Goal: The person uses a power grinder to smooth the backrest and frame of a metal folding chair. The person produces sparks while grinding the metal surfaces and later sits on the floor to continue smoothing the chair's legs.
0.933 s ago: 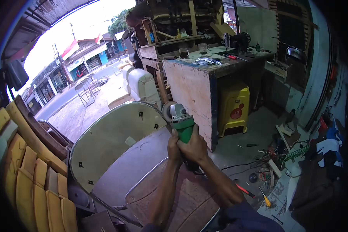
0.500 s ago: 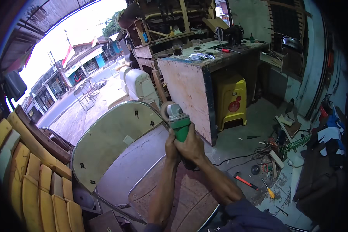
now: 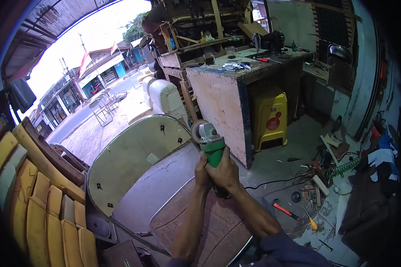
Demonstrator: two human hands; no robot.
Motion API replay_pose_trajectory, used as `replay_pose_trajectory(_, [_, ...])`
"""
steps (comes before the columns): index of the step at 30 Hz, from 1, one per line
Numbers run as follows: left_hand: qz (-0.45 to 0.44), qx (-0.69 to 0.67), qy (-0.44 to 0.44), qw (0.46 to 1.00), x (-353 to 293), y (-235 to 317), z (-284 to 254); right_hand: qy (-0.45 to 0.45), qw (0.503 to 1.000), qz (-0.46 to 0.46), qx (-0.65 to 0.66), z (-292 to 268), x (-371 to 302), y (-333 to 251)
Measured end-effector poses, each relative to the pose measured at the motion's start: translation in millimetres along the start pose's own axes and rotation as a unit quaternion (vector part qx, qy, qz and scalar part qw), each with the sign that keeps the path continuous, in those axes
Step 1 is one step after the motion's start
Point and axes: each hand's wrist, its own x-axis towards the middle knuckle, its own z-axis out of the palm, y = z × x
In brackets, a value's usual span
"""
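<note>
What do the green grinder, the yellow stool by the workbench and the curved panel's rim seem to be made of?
Green grinder: the body looks like moulded plastic, smooth and evenly coloured; its head seems bare metal, silvery grey with highlights. Yellow stool: probably plastic, slightly glossy and uniformly coloured. Rim: likely polished metal, judging by its bright glints; plating is possible.

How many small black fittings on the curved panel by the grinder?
4 on the panel: top fitting and second fitting toward its right; third fitting and bottom fitting at lower left. Its far side is hidden.
</note>
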Motion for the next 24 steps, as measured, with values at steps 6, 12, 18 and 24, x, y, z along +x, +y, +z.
replay_pose_trajectory(6, [-0.027,0.039,0.015,0.999,3,-4,-5,-0.021,0.998,0.048,-0.019,-7,0,-9])
replay_pose_trajectory(12, [-0.050,0.017,-0.007,0.999,-1,-11,18,0.004,0.998,0.053,-0.026,-18,-2,4])
replay_pose_trajectory(18, [-0.081,0.041,0.060,0.994,-49,-33,41,-0.013,0.992,0.115,-0.047,-48,-43,9])
replay_pose_trajectory(24, [-0.083,-0.005,0.104,0.991,-65,-44,32,-0.080,0.987,0.111,-0.082,-49,-49,6])
